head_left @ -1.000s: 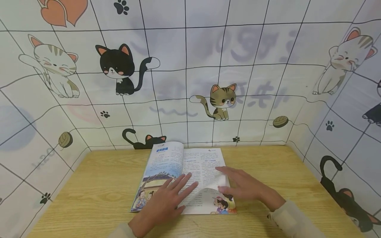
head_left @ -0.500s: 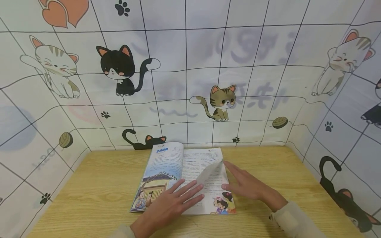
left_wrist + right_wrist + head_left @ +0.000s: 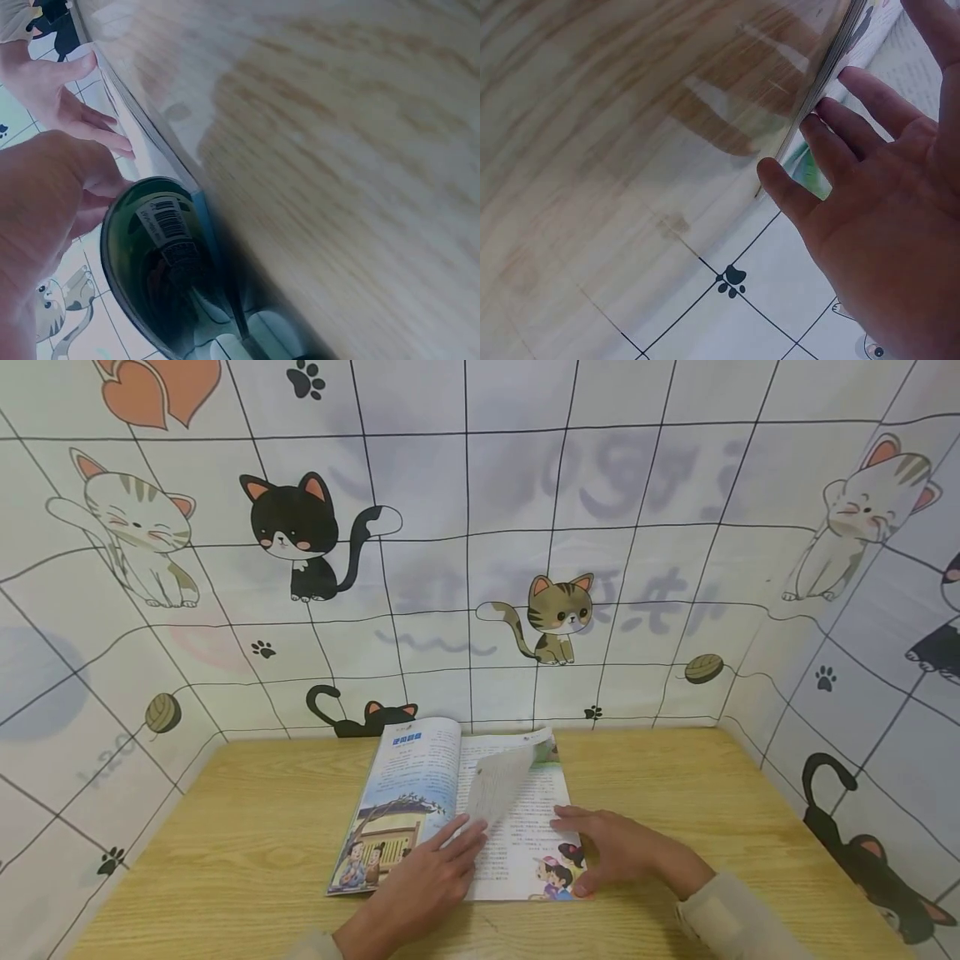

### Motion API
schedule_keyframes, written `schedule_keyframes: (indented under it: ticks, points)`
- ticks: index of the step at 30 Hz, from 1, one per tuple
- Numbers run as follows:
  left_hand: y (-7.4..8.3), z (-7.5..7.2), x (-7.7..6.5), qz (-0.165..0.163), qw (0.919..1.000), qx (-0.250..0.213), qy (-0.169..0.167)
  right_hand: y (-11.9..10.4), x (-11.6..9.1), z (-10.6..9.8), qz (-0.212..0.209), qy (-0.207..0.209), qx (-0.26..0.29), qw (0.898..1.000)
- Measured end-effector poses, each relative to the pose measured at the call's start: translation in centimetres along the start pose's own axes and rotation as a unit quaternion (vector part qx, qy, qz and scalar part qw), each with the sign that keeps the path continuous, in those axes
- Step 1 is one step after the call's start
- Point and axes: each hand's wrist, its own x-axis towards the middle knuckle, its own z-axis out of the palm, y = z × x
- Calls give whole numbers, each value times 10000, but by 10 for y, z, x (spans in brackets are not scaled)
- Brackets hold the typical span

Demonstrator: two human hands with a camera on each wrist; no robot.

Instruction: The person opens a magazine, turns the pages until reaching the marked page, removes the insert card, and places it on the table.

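An illustrated magazine lies spread on the wooden table, its left page bulging upward. One loose page on its right half is raised and bent toward the left. At the lower end of that page, the extended fingers of my left hand touch the paper; the thumb is hidden in the head view. My right hand rests along the magazine's right edge, fingers spread over the margin. From the left wrist, the glossy dark-green cover with a barcode shows beside my left hand. Page edges meet my right fingertips in the right wrist view.
A wooden table extends on both sides of the magazine. White cloth walls with cartoon cats and a black grid enclose it at the back and sides.
The loose page has lifted from the right half and swung leftward. My left hand has drawn its fingers together. My right hand has come down along the right edge toward the lower corner.
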Motion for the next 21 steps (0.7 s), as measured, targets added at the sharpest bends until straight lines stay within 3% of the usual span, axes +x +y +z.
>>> schedule_keyframes:
  ticks: [8, 14, 21]
  points:
    - [1, -3, 3, -389, 9992, 45, -95, -3, -1, -1, -107, 91, -33, 9999]
    - [1, -2, 3, -815, 9949, -247, -538, -2, -1, 0, 47, 40, 55, 10000]
    - [-1, -2, 4, -1033, 9886, -638, -889, 0, -1, 1, 78, 44, 89, 9999]
